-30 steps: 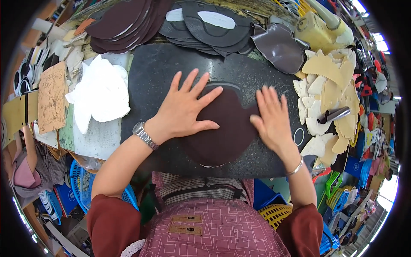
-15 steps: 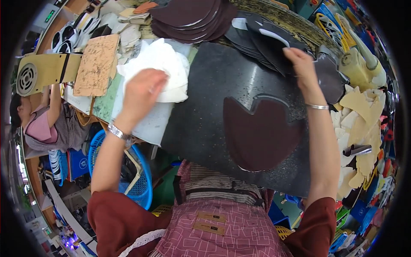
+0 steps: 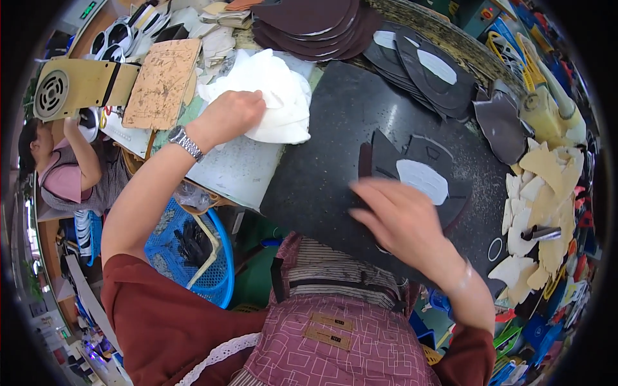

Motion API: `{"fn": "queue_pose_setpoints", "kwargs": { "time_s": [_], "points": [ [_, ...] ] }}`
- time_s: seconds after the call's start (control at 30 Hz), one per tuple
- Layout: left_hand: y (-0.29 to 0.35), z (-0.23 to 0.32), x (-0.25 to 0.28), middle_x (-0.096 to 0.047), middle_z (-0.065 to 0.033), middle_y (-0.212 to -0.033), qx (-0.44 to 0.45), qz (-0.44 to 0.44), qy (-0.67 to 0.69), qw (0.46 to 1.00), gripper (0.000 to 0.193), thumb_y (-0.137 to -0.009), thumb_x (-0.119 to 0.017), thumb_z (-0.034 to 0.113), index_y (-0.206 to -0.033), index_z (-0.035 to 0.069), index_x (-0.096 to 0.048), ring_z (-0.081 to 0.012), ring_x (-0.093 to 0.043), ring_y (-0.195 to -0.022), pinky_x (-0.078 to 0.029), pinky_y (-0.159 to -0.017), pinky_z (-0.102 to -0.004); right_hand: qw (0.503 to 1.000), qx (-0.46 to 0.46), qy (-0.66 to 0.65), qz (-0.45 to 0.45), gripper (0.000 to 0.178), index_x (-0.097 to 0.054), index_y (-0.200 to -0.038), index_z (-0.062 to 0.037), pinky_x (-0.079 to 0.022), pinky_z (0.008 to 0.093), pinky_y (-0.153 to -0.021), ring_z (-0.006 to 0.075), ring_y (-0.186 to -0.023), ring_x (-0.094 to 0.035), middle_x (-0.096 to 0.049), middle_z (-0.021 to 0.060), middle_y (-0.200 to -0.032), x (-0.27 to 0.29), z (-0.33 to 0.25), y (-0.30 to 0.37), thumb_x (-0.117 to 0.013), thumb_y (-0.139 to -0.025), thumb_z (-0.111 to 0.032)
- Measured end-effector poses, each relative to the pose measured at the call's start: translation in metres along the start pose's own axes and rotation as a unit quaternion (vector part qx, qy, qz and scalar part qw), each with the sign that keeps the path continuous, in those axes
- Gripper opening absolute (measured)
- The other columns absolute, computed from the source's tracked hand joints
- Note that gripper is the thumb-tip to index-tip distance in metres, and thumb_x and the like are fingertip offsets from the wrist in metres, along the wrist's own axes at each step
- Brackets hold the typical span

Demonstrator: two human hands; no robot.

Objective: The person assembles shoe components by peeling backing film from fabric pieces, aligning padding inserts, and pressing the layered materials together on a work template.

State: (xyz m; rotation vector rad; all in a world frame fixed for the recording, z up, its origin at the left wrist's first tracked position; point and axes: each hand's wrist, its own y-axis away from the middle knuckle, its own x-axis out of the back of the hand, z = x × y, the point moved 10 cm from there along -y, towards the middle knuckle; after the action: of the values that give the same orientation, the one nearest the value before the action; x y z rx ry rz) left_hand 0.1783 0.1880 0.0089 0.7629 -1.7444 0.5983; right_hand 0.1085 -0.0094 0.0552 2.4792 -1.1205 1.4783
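Observation:
My left hand [image 3: 238, 117] is closed at the pile of white cloth-like pieces [image 3: 283, 96], its fingertips pinching the edge of one piece. On the black board [image 3: 309, 167] a dark shaped piece with a white patch [image 3: 421, 180] lies over a maroon piece [image 3: 365, 159], whose edge shows at the left. Over the near left part of these two pieces my right hand [image 3: 409, 222] is open, slightly blurred, with thumb and fingers apart and nothing between them. Whether it touches the dark piece is hard to see.
Beyond the board stand a stack of maroon pieces [image 3: 309, 26] and a stack of dark patched pieces [image 3: 438, 77]. Cream scraps [image 3: 547, 199] and a yellowish container [image 3: 547, 116] are on the right. A blue basket [image 3: 228, 264] sits low left; another person [image 3: 71, 161] is at far left.
My right hand has come from the far dark stack toward me, and a dark patched piece now covers the maroon one. My left hand has closed on a white piece.

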Motion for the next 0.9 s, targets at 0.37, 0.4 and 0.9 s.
{"fn": "queue_pose_setpoints", "kwargs": {
  "time_s": [0.37,0.4,0.9],
  "points": [
    [0.071,-0.094,0.111,-0.063,-0.0071,-0.087,0.325,0.495,0.685,0.424,0.011,-0.085,-0.055,0.006,-0.093,0.001,-0.058,-0.0128,-0.061,-0.075,-0.051,-0.070,-0.0252,0.987,-0.001,-0.145,-0.073,0.059,-0.043,-0.121,0.0016,-0.031,0.0430,-0.101,0.0282,-0.117,-0.044,-0.049,0.0167,-0.121,-0.086,0.010,-0.109,-0.065,-0.076,-0.030],
    [0.069,-0.081,0.106,-0.063,-0.0071,-0.087,0.321,0.495,0.719,0.368,0.010,-0.084,-0.056,0.005,-0.094,0.001,-0.058,-0.0126,-0.061,-0.074,-0.052,-0.071,-0.0249,0.937,-0.011,-0.349,-0.013,0.061,-0.041,-0.124,0.0028,-0.029,0.0429,-0.103,0.0280,-0.121,-0.041,-0.047,0.0181,-0.124,-0.060,0.009,-0.102,-0.065,-0.076,-0.027],
    [-0.082,0.145,0.028,-0.057,-0.0025,-0.074,0.253,0.087,0.675,0.687,0.062,-0.078,-0.061,0.001,-0.132,0.006,-0.031,-0.0065,-0.055,-0.061,-0.043,-0.052,-0.0192,0.783,-0.464,-0.373,0.179,0.020,-0.060,-0.093,0.0035,-0.047,0.0187,-0.049,0.0071,-0.056,-0.057,-0.061,0.0054,-0.073,0.032,0.118,0.156,-0.063,-0.082,-0.013]
  ]
}}
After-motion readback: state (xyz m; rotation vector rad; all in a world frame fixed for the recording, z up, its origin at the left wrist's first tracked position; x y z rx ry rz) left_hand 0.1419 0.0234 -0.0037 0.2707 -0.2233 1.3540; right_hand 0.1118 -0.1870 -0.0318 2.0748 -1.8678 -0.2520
